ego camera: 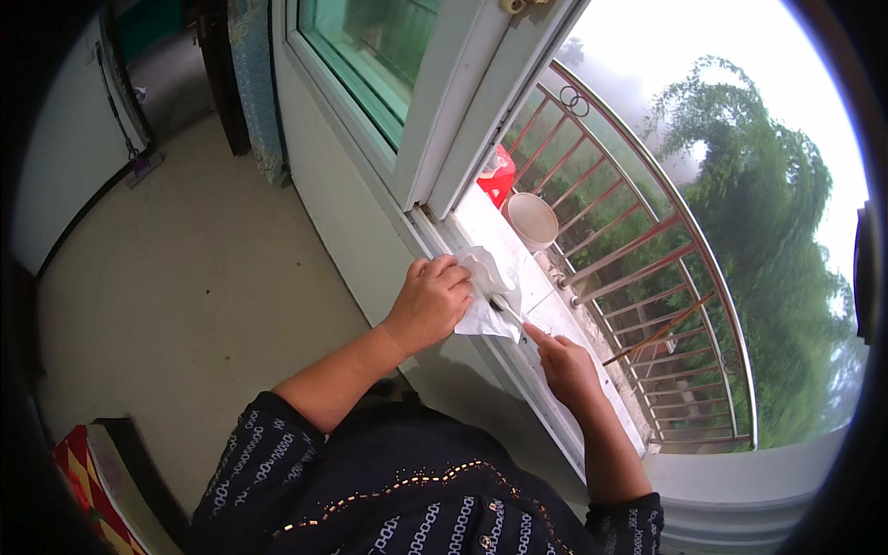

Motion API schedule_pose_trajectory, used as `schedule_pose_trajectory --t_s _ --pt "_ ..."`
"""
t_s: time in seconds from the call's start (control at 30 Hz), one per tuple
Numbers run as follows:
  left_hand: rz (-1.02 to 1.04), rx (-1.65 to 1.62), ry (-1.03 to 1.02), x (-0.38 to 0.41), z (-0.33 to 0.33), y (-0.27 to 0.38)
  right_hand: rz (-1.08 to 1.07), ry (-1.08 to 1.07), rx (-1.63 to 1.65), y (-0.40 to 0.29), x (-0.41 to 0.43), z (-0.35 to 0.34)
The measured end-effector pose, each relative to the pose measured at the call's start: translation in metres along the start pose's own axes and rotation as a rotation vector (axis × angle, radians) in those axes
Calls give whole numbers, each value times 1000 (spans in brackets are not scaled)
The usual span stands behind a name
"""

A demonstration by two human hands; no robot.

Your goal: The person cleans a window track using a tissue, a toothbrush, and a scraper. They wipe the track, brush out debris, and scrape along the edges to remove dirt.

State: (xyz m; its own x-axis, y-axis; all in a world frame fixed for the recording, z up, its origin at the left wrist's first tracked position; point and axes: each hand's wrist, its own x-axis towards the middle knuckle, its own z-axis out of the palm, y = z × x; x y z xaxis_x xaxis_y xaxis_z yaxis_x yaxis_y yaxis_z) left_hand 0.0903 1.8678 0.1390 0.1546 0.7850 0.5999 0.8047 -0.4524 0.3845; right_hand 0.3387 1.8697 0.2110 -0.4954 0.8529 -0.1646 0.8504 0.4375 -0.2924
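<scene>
My left hand [433, 298] holds a crumpled white tissue [485, 267] above the track of an open sliding window. In my right hand [565, 361] is the handle of a slim white tool [508, 309], the index finger stretched along it. The tool's dark tip lies against the tissue, and part of it is hidden there; whether it is a small brush cannot be told. Below the hands runs the white window track [510, 368], beside a pale stone sill [548, 305].
The sliding window's sash [451, 104] stands above the left hand. A round pale basin [533, 220] and a red plastic container [497, 179] sit outside by the metal balcony railing [652, 166]. A thin brown stick [655, 329] leans on the railing. A mop [144, 168] stands far left.
</scene>
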Motion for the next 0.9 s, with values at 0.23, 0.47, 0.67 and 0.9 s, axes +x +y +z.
schedule_pose_trajectory --t_s 0.23,0.47,0.67,0.9 --pt "-67 -118 34 -18 -9 -9 38 -122 -224 -42 66 12" --pt "-158 -167 123 -47 -22 -25 -164 22 -356 -66 126 24" --pt "-190 -189 107 -49 -20 -24 -88 -42 -502 -87 133 21" --pt "-161 -119 173 -50 -31 -34 -14 -151 -422 -62 89 10"
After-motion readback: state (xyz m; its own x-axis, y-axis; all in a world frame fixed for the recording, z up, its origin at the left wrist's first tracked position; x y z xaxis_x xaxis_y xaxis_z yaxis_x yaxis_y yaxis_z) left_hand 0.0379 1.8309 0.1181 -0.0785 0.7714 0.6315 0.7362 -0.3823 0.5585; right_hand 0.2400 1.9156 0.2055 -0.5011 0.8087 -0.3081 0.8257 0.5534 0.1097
